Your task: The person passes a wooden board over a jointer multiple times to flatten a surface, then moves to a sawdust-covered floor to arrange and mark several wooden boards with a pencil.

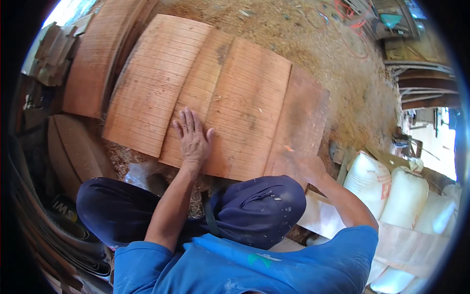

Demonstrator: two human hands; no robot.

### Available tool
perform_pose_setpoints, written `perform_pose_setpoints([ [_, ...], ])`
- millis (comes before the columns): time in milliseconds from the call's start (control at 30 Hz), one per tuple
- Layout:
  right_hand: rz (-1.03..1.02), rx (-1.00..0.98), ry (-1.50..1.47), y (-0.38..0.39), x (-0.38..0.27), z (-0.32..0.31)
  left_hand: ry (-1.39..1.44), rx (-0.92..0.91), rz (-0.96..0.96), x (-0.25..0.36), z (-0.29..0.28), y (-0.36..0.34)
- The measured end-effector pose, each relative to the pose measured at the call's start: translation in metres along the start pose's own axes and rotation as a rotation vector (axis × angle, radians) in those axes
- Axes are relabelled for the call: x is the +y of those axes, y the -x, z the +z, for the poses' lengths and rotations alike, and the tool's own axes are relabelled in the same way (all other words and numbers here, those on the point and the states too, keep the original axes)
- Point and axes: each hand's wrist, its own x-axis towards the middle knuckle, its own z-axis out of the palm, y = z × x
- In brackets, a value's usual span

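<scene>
My left hand [194,139] lies flat on a grooved reddish-brown wooden panel [249,105], fingers stretched toward its far side. Several boards side by side form the panel, with lines running across them and wood bits on top. Over the panel's right-hand board [299,115], near its lower edge, is my right hand [309,169], smeared by motion. A small orange spot shows by its fingertips; whether it is a finger or something held I cannot make out.
More wooden boards [93,63] lean at the upper left. Dark curved sheets [58,230] stand at the lower left. Sawdust covers the ground [293,29] beyond the panel, with an orange cord [355,22] on it. White sacks [367,183] stand at the right.
</scene>
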Motion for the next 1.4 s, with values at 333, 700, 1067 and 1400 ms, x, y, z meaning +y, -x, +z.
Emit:
perform_pose_setpoints([
  [333,-0.071,0.236,-0.036,-0.102,0.028,-0.067,-0.088,-0.017,-0.027,-0.003,0.009,-0.001],
  [700,-0.629,0.507,-0.024,-0.417,-0.239,-0.223,-0.010,-0.067,-0.045,-0.002,0.004,-0.006],
  [1067,-0.181,0.422,0.226,-0.226,0.143,-0.092,0.027,-0.054,-0.035,-0.003,0.001,-0.004],
  [1400,0.774,0.278,0.010,-0.015,0.174,-0.021,-0.128,0.008,-0.001,-0.006,0.011,-0.002],
])
